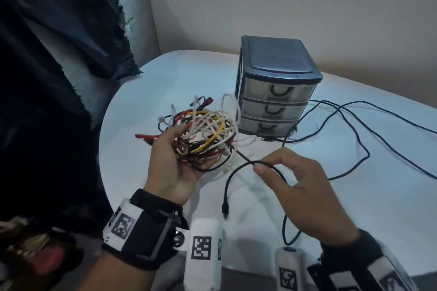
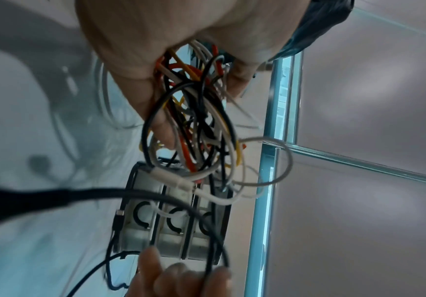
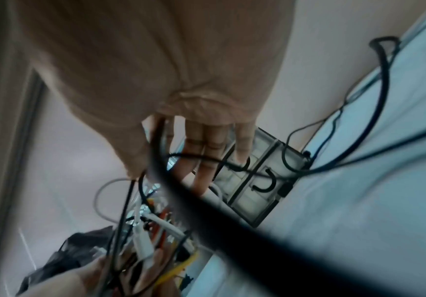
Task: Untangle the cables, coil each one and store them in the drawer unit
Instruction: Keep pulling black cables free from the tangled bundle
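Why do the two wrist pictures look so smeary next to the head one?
Head view: dim bluish light, but the cable tangle and drawer unit read sharply. Left wrist view: a black cable blurs near the lens. Right wrist view: smeared overall, right hand soft.

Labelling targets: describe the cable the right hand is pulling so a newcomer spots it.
Start at the three-drawer unit on the white table. In front of it the left hand cups a multicoloured cable tangle. The black cable, pinched by the right hand, leaves it alone, plug dangling.
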A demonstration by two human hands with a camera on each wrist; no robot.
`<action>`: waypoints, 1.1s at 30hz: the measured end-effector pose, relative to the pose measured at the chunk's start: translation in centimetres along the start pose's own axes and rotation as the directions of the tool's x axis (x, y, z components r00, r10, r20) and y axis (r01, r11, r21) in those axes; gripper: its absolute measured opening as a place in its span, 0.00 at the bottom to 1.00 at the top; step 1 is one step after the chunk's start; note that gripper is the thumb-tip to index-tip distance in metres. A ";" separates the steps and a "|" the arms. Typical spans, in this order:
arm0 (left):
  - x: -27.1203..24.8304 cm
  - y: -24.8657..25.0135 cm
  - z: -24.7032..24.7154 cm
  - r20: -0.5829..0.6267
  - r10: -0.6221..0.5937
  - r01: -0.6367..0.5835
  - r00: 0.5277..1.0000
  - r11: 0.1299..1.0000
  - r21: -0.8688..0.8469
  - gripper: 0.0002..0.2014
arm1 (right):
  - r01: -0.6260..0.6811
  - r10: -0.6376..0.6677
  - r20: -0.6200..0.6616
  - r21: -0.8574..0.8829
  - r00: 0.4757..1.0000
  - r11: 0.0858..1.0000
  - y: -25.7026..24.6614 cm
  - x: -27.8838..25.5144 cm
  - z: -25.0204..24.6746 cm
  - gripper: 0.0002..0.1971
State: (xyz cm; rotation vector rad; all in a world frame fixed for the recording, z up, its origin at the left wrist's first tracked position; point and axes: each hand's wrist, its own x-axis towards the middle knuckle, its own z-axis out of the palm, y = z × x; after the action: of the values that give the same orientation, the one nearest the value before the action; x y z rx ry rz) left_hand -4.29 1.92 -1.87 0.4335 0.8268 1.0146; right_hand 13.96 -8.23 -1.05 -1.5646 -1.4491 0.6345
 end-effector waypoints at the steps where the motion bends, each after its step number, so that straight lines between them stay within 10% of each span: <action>1: -0.1 -0.1 0.1 0.004 0.013 -0.013 1.000 1.000 0.005 0.20 | -0.009 0.008 0.010 0.080 1.000 0.997 -0.1 0.0 -0.1 0.10; 18: -0.4 -0.3 0.4 0.090 0.088 -0.095 0.992 0.993 0.076 0.08 | 0.020 0.007 -0.129 0.207 0.992 0.978 0.8 1.0 0.7 0.09; 29: -0.8 -2.3 1.4 0.140 0.045 -0.066 0.989 0.987 0.145 0.31 | 0.104 -0.034 -0.290 0.226 0.956 0.969 0.2 0.6 1.6 0.17; 33: -0.8 -2.3 1.2 0.120 0.161 -0.182 0.980 0.966 0.185 0.27 | -0.031 0.036 -0.093 0.057 0.995 0.998 0.5 0.6 -0.1 0.13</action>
State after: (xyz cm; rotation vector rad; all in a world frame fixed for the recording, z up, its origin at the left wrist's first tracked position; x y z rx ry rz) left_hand -2.24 0.20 -2.31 0.7304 0.8080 1.0650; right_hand 14.46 -7.62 -1.32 -1.5574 -1.3272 0.6081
